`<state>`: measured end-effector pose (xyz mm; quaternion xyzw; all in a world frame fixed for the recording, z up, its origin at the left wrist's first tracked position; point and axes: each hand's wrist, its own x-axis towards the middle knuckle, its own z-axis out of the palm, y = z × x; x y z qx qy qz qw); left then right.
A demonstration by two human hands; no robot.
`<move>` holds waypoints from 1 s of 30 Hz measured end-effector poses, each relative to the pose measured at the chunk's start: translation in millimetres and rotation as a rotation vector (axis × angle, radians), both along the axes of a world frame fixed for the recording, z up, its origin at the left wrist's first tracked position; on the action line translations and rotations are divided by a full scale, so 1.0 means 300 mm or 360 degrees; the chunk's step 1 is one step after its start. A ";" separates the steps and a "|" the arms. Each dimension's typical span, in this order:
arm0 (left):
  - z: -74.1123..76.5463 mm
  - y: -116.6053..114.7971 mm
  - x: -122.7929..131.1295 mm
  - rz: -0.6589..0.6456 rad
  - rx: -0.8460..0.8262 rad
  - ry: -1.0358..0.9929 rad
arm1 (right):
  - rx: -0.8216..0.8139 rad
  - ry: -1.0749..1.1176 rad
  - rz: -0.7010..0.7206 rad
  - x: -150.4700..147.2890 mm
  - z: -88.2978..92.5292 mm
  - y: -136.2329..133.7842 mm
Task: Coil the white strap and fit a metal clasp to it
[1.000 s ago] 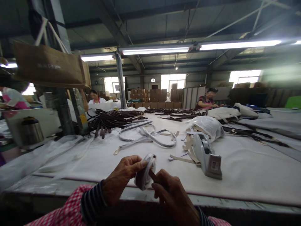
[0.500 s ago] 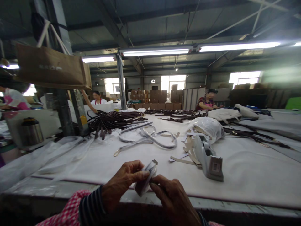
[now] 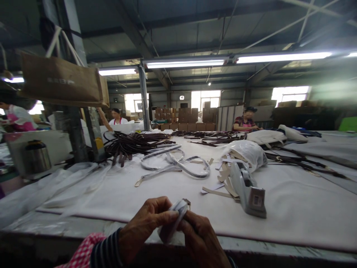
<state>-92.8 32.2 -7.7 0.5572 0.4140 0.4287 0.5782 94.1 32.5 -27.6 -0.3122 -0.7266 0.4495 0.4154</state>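
Gripping one small strap bundle [image 3: 173, 220], left hand [image 3: 145, 219], right hand [image 3: 202, 238], fingers [image 3: 164, 217] of both clamped on it

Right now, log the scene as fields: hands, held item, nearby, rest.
left hand: pinching the held item
right hand: pinching it from the other side
held item: folded white strap
nearby: grey tape dispenser, tan strips
rest: dark brown strap bundle, white plastic bag, seated co-worker
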 end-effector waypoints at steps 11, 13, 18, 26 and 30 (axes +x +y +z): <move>0.091 -0.008 -0.011 0.0110 0.0103 0.0142 | -0.0526 0.0465 0.0255 0.066 -0.063 0.026; 0.106 -0.008 -0.015 0.0107 0.0109 0.0117 | -0.0547 0.0622 0.0290 0.091 -0.071 0.049; 0.112 0.003 -0.034 0.0026 0.0043 0.0030 | -0.0477 0.0639 0.0471 0.119 -0.077 0.077; 0.093 -0.003 -0.039 0.0006 -0.0071 0.0188 | 0.0409 0.0404 0.0444 0.079 -0.038 0.012; 0.093 -0.012 -0.017 -0.0012 -0.0087 0.0295 | 0.1183 -0.0004 0.0182 0.046 0.003 -0.010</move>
